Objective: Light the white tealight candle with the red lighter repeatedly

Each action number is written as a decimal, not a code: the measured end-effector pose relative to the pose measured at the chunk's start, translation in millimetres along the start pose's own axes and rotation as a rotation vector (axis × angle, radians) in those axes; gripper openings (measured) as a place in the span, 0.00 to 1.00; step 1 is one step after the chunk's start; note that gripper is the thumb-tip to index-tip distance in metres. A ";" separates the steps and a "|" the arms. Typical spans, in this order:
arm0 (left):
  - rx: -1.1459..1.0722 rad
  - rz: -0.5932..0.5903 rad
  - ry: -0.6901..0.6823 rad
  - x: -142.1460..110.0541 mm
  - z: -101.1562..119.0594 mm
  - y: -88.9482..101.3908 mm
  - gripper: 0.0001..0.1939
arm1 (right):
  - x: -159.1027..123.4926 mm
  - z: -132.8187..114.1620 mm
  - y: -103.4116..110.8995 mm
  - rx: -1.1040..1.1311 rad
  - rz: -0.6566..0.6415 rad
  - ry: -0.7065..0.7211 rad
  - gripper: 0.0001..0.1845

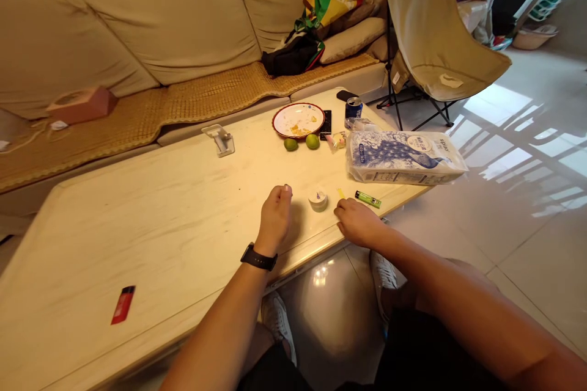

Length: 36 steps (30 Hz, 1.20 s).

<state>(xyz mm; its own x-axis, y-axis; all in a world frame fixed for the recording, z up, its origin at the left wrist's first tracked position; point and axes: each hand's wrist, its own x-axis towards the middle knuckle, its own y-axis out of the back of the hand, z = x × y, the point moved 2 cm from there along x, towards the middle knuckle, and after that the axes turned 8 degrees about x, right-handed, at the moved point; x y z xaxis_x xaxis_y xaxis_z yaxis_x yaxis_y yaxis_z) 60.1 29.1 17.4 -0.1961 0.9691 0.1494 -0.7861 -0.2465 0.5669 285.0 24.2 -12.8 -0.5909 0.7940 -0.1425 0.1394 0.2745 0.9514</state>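
My left hand point(275, 215), with a black watch point(258, 257) on the wrist, is held over the table point(183, 214) with its fingers curled closed. What it holds, if anything, is hidden. To its right stands a small round white tub point(318, 200), which looks like a candle. My right hand point(358, 222) is low at the table's near edge, fingers bent together just beside a thin yellow strip point(340, 193). Whether the fingertips grip anything cannot be made out. A green lighter point(367, 198) lies just beyond the right hand. Farther left lies a red lighter point(123, 305).
Behind the hands are two green limes point(312, 142), a red-rimmed plate point(285, 129) with crumbs, a blue can point(353, 108) and a large tissue pack point(403, 156). A white stand point(221, 141) lies farther left. Beyond are a sofa point(174, 24) and a folding chair point(435, 36).
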 end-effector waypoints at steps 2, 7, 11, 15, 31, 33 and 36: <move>0.196 -0.038 -0.106 -3.1 4.1 -1.8 0.17 | -0.2 -0.5 1.0 0.007 -0.002 -0.004 0.12; 0.526 -0.053 -0.338 -7.0 11.0 -9.9 0.12 | -1.0 -1.5 1.8 0.015 0.001 -0.010 0.12; 0.586 -0.063 -0.423 -6.1 11.6 -15.5 0.10 | -1.2 -2.0 1.4 0.014 0.007 -0.009 0.13; 0.649 -0.051 -0.485 -4.8 12.2 -18.7 0.08 | -1.1 -2.3 1.4 0.015 0.005 -0.008 0.13; 0.701 -0.104 -0.490 -3.6 16.9 -22.5 0.06 | -1.7 -1.5 0.4 0.015 0.031 -0.003 0.11; 0.695 -0.109 -0.483 -3.9 17.3 -22.5 0.06 | -1.7 -1.1 0.1 0.023 0.031 0.001 0.11; 0.627 -0.100 -0.450 -4.6 17.8 -21.7 0.07 | -1.8 -1.2 0.5 0.027 0.030 -0.001 0.12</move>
<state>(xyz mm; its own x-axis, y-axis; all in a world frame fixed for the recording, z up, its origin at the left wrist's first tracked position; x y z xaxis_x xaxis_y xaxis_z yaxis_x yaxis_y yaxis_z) 88.6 29.9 18.8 0.2202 0.9242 0.3121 -0.2831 -0.2456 0.9271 285.2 22.3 -11.8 -0.5857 0.8025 -0.1140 0.1788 0.2651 0.9475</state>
